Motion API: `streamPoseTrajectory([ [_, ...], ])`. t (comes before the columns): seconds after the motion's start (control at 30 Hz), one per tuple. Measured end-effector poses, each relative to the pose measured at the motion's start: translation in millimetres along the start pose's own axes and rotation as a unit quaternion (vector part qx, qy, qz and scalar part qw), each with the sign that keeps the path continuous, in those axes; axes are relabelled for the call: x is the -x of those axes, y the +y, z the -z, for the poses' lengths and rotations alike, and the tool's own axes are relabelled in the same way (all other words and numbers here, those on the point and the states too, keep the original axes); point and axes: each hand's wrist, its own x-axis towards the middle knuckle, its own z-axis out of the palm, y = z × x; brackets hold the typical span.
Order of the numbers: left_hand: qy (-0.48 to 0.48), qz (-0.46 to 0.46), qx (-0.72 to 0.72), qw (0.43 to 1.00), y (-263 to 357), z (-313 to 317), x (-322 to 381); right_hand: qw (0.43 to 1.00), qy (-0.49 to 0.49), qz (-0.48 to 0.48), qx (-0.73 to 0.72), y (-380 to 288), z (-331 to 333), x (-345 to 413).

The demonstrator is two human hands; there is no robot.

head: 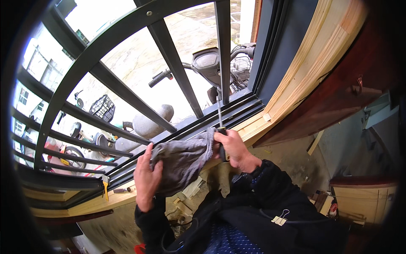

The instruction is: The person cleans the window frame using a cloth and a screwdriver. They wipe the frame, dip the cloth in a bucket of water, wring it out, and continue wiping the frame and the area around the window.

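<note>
My right hand (238,149) grips a screwdriver (219,112) by its black handle. The thin shaft points away from me, over the dark metal window track (241,111). Whether its tip touches anything is hard to tell. A crumpled grey cloth (184,165) stretches between my hands, its right end bunched against the screwdriver handle and my right fingers. My left hand (147,179) has the cloth's left end between thumb and fingers, close to the window bars.
Dark metal bars (168,47) cross the window opening. A yellow-handled paintbrush (105,187) and a small dark-handled tool (122,190) lie on the wooden sill (92,202). An electric scooter (206,62) stands outside. Wood scraps (193,189) litter the floor below.
</note>
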Motion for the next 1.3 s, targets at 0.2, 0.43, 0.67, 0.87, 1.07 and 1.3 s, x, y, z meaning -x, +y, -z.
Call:
streamPoseTrajectory([
  [0.2, 0.039, -0.274, -0.072, 0.958, 0, -42, -24, 0.945, 0.195, 0.17, 0.198, 25, 17, 20],
  [0.43, -0.06, -0.385, -0.151, 0.909, 14, -85, -25, 0.952, 0.176, 0.108, 0.225, 38, 6, 36],
  [0.67, -0.007, -0.418, -0.069, 0.906, 5, -94, -45, 0.932, 0.198, 0.086, 0.29, 58, 2, 33],
  [0.87, 0.003, -0.384, -0.004, 0.923, 5, -96, -60, 0.981, 0.059, 0.016, 0.184, 32, -4, 55],
  [1.07, 0.035, -0.339, 0.0, 0.94, 12, -70, -72, 0.991, -0.028, 0.018, 0.128, 5, -5, 80],
  [1.3, 0.094, -0.373, 0.032, 0.923, 57, -73, -85, 0.996, -0.064, 0.033, 0.05, -14, -2, 96],
])
